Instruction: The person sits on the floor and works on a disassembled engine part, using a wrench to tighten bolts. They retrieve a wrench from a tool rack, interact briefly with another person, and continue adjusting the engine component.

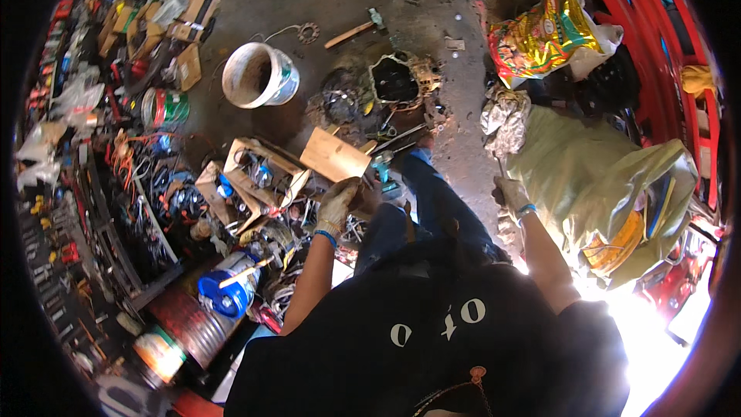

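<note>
My left hand (336, 202), in a pale work glove with a blue cuff, is over the clutter beside a wooden box (337, 156). Its fingers are curled beside something dark that I cannot make out. Out to the right, my right hand (511, 193), gloved the same way, is closed round a thin rod-like tool (499, 164) pointing away from me. A crumpled grey rag (506, 117) lies just beyond that tool. Past my feet, an open metal housing (396, 81) sits on the stained floor. A teal power drill (384, 167) is near my left hand.
A white bucket (248, 76) and a hammer (353, 34) are farther out on the floor. Tools and boxes crowd the left, with a blue-lidded container (224, 292). On the right are a green tarp (567, 166), a shiny gold-red sack (544, 35) and a red metal frame (625, 0).
</note>
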`<state>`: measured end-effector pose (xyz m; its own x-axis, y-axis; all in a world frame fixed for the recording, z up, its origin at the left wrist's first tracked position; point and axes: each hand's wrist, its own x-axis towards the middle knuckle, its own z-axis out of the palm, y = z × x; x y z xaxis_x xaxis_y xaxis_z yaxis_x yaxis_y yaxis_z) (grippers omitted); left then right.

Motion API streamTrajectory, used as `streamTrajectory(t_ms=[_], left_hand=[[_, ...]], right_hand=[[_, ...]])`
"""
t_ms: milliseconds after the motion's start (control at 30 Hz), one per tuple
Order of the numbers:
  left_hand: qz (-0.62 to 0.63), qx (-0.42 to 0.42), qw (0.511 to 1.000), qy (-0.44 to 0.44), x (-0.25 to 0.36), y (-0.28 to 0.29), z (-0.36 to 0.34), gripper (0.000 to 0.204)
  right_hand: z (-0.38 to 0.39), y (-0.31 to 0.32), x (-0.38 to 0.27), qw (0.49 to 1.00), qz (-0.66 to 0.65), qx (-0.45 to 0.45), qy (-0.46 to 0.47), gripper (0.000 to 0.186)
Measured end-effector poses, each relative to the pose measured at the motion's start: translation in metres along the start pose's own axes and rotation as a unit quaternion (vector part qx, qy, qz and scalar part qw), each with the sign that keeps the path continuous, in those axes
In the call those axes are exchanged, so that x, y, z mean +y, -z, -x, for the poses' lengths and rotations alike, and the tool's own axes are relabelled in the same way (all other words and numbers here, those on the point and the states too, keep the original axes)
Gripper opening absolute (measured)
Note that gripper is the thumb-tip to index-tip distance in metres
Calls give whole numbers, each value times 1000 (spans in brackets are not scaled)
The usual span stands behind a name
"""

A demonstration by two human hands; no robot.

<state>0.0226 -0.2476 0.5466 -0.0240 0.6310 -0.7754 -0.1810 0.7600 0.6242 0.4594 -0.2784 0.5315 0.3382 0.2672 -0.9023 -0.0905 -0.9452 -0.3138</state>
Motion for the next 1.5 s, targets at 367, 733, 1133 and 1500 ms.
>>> streamTrajectory(t_ms=[367,733,1133,1500], left_hand=[[-63,-136,989,4,133,-98,-92,26],[-178,-234,952,88,178,-92,-228,25],[-444,-278,852,-5,166,-25,-524,28],[-670,-342,614,-241,187,-62,-594,42]], right_hand=[[-42,-25,-63,961,-266,-61,48,36],[-116,-102,-92,971,-228,-12,78,26],[-472,-229,-92,960,-233,84,133,41],[-631,-232,-213,912,319,130,224,21]])
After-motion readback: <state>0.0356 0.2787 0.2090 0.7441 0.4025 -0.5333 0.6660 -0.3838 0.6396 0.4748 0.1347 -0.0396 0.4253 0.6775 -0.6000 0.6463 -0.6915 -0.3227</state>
